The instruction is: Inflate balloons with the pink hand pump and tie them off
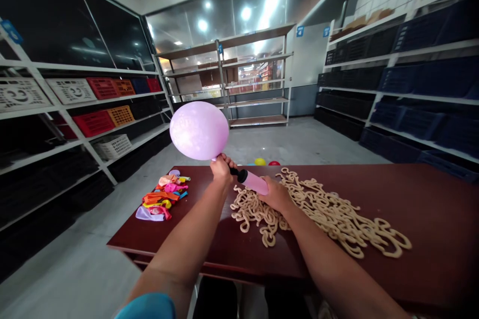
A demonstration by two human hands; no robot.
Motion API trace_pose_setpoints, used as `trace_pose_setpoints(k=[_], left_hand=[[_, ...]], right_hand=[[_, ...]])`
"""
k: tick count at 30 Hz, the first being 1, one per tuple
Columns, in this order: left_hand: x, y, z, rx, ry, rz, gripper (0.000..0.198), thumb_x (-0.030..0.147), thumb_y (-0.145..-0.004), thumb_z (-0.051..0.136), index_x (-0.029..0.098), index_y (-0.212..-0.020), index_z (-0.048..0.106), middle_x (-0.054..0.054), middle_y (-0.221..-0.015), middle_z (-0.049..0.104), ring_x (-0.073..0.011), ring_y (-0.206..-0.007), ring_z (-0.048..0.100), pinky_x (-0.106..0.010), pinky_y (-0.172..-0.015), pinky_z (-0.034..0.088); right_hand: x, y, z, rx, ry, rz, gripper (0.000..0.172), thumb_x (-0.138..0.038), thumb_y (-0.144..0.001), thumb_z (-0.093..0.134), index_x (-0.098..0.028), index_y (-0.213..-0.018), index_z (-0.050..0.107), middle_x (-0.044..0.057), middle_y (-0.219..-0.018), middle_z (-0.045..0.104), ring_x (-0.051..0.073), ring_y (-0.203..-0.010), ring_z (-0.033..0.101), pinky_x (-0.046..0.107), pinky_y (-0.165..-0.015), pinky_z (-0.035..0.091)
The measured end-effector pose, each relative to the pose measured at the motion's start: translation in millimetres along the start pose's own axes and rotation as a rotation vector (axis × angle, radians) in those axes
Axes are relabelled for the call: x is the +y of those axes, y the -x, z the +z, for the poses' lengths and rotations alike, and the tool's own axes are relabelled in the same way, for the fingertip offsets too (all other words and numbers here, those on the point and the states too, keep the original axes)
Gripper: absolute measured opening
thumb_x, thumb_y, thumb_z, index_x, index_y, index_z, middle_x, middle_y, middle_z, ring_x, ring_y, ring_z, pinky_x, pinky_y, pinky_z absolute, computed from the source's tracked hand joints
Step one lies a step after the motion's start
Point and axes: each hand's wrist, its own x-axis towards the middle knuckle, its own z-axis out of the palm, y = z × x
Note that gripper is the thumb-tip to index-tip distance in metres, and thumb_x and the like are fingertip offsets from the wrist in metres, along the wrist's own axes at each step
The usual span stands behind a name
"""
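Note:
A swollen light-purple balloon (199, 130) hangs in the air over the far edge of the table, its neck pinched in my left hand (222, 167). The black nozzle end of a pink hand pump (256, 182) points into the same hand, by the balloon's neck. Wrapped round the pump's near end is my right hand (276, 194). Under and beside this hand lies a wide heap of beige, curved, rope-like pieces (318, 209). Flat balloons (160, 199) in several colours lie in a pile to the left of my left forearm.
The dark red table (419, 199) stretches across in front of me. Beyond its far edge, a yellow balloon (260, 161) and a red balloon (274, 163) show near the floor. Shelves with crates (101, 88) stand left and right; a metal rack (258, 100) stands at the back.

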Motion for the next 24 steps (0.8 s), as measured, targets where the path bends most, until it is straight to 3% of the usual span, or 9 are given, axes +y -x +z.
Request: trace_pose_setpoints(k=[3,10,13,17,24], left_hand=[[18.2,-8.7,-6.6,0.033,0.006,-0.002,0.014,0.011,-0.068,0.040,0.020,-0.062,0.031,0.008,-0.044,0.022,-0.0075,-0.032,0.028,-0.023,-0.038,0.029],[85.8,-34.4,-16.4,0.048,0.007,0.068,0.014,0.009,-0.068,0.038,0.020,-0.062,0.031,0.008,-0.045,0.022,-0.0073,-0.032,0.026,-0.023,-0.038,0.027],[96.3,-39.8,-18.9,0.029,0.003,0.094,0.014,0.010,-0.069,0.039,0.020,-0.062,0.031,0.008,-0.046,0.021,-0.0069,-0.033,0.026,-0.022,-0.038,0.026],[79.7,-37.3,-20.0,0.043,0.029,0.082,0.014,0.010,-0.068,0.040,0.019,-0.061,0.031,0.008,-0.046,0.020,-0.0061,-0.033,0.025,-0.021,-0.038,0.025],[16.4,-16.2,-10.7,0.006,0.034,0.009,0.016,0.012,-0.070,0.041,0.020,-0.061,0.030,0.008,-0.046,0.020,-0.0063,-0.033,0.024,-0.022,-0.038,0.026]], right_hand=[[-1.3,-0.2,-0.9,0.007,0.018,-0.005,0.041,-0.030,-0.066,0.064,-0.022,-0.104,0.052,0.004,-0.094,0.062,0.019,-0.084,0.056,0.026,-0.066,0.033],[3.0,-3.6,-3.9,-0.015,-0.004,0.022,0.041,-0.028,-0.065,0.064,-0.023,-0.103,0.051,0.004,-0.093,0.061,0.019,-0.083,0.057,0.027,-0.066,0.034],[5.3,-4.4,-1.7,0.003,-0.012,0.011,0.041,-0.027,-0.065,0.065,-0.023,-0.104,0.051,0.005,-0.094,0.061,0.020,-0.084,0.057,0.027,-0.066,0.035],[7.4,-3.6,-0.1,0.003,0.000,0.000,0.041,-0.025,-0.065,0.064,-0.023,-0.104,0.051,0.004,-0.095,0.062,0.020,-0.085,0.057,0.027,-0.067,0.035],[3.7,-1.9,-0.6,-0.038,0.015,0.009,0.044,-0.030,-0.066,0.065,-0.022,-0.108,0.051,0.005,-0.097,0.062,0.020,-0.086,0.057,0.026,-0.069,0.034]])
